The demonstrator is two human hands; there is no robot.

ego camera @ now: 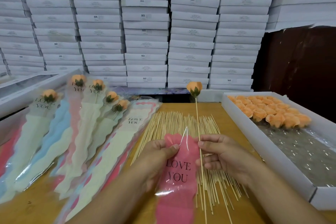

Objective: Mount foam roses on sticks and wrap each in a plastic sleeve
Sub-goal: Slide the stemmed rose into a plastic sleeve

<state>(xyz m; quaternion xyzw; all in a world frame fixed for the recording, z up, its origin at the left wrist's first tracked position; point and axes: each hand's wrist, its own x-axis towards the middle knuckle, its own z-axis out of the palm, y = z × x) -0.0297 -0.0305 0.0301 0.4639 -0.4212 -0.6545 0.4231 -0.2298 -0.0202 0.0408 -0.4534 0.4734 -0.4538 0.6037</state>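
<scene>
While the right hand (pixel 221 156) pinches the stick (pixel 199 143) between thumb and forefinger, the orange foam rose (pixel 194 87) rides upright at its top, well above the table (pixel 116 203). Left hand (pixel 160 152) has the pink sleeve (pixel 179 169) pinched at its upper edge, thumb on top, with the "LOVE YOU" print facing up. The mouth looks barely parted, so the job now, I'd say, is to rub that edge open properly before feeding the stick's bare end down inside. Keep the stick centred; the film is flimsy and could snag or crease. Spare sticks (pixel 180 123) lie fanned underneath, loose roses (pixel 269 112) wait in the white tray (pixel 283 165) at right, and finished wrapped roses (pixel 81 107) are stacked on the left.
</scene>
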